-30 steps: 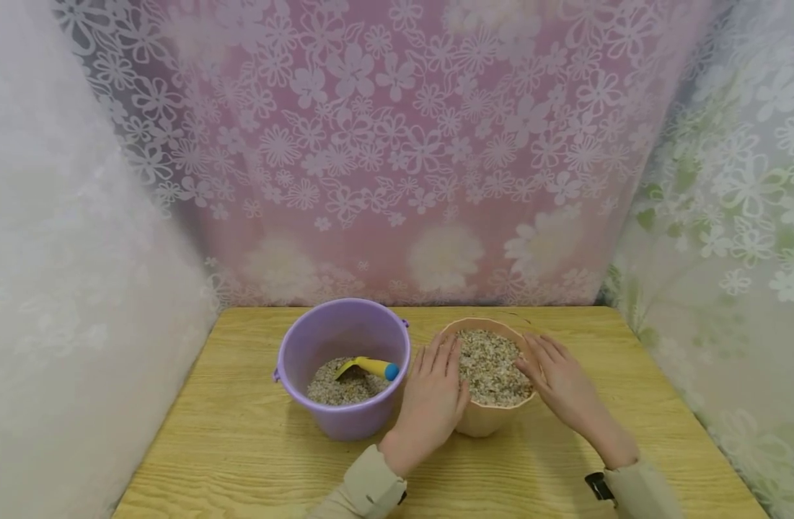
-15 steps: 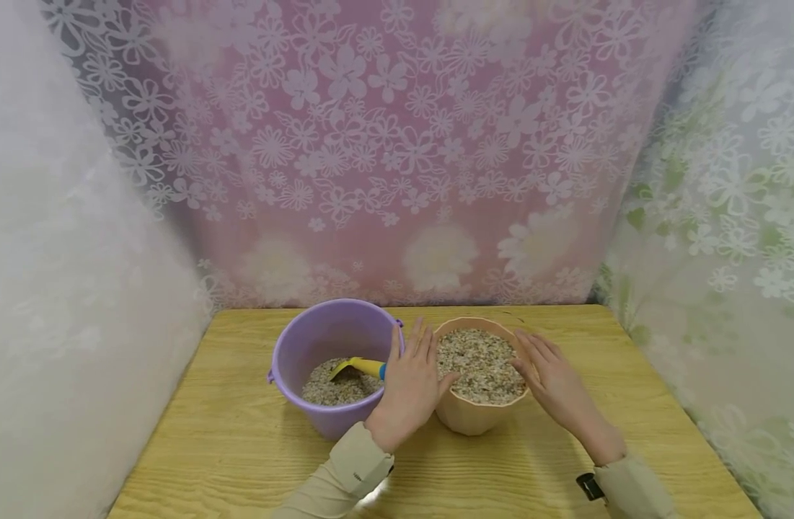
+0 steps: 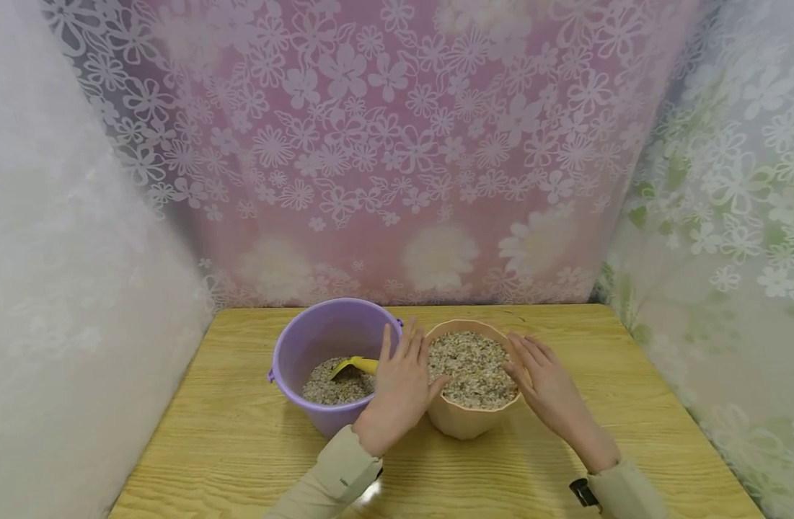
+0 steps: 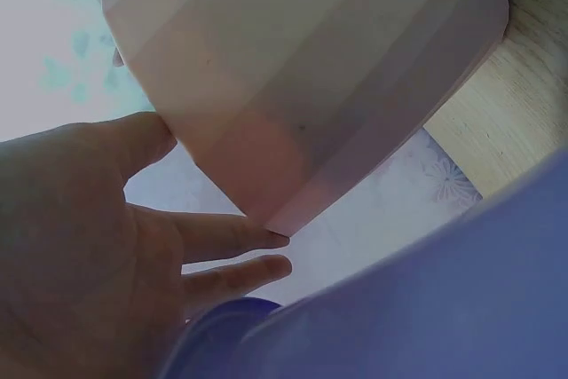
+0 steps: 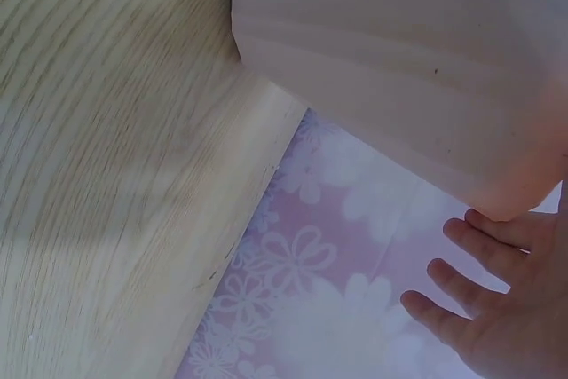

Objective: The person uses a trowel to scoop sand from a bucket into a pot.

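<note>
A peach flowerpot [image 3: 464, 422] with a faceted wall is filled almost to its rim with coarse, gravelly sand [image 3: 473, 369]. My left hand [image 3: 399, 388] lies between it and a purple bucket [image 3: 319, 324], fingers straight and spread, thumb at the pot's rim. In the left wrist view, the thumb and a fingertip meet the rim of the pot [image 4: 293, 68]. On the pot's other side my right hand [image 3: 551, 389] touches the rim with fairly straight fingers. Inside the bucket, a small yellow shovel [image 3: 364, 365] rests on more sand [image 3: 332, 386]; my left hand hides its handle end.
Both containers stand side by side on a wood-grain table [image 3: 195, 447]. A pink floral curtain [image 3: 397, 180] hangs behind it, with pale sheets [image 3: 91, 288] at the sides. A thin dark strand [image 3: 515, 316] lies behind the pot.
The pot has shifted left, closer to the bucket, with my right hand following. My left hand has moved left and spread its fingers, now covering the shovel's blue end.
</note>
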Motion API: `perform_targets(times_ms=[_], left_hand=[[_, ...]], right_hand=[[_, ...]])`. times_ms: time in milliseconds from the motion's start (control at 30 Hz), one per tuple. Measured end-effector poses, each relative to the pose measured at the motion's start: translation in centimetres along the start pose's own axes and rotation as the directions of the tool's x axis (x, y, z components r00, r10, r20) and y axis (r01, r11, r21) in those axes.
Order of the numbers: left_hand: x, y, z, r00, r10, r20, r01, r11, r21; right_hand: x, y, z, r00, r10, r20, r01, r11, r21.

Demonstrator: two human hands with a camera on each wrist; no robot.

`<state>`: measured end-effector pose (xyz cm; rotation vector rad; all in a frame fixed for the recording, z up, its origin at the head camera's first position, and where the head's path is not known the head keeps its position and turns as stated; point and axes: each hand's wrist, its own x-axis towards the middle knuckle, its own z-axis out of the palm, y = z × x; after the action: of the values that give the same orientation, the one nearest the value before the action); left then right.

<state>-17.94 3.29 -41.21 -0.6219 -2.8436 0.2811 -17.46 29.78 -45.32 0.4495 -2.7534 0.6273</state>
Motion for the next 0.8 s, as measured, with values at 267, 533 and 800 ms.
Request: perform_targets(times_ms=[267, 533, 800], left_hand=[[-0.1, -0.4, 0.3, 1.000, 0.007, -0.023, -0.009, 0.999, -0.053], [-0.8, -1.9, 0.3, 0.993, 0.046, -0.111, -0.062, 0.987, -0.150], [-2.0, -4.6, -0.7, 0.991, 0.061, -0.119, -0.084, 0.975, -0.205]], right_hand=[[-0.2, -0.2, 0.3, 1.000, 0.014, -0.012, -0.014, 1.000, 0.018], [0.2, -0.3, -0.3, 0.999, 0.002, 0.049, -0.003, 0.999, 0.034], [1.7, -2.3, -1.5, 0.994, -0.109, 0.024, 0.110, 0.990, -0.087]])
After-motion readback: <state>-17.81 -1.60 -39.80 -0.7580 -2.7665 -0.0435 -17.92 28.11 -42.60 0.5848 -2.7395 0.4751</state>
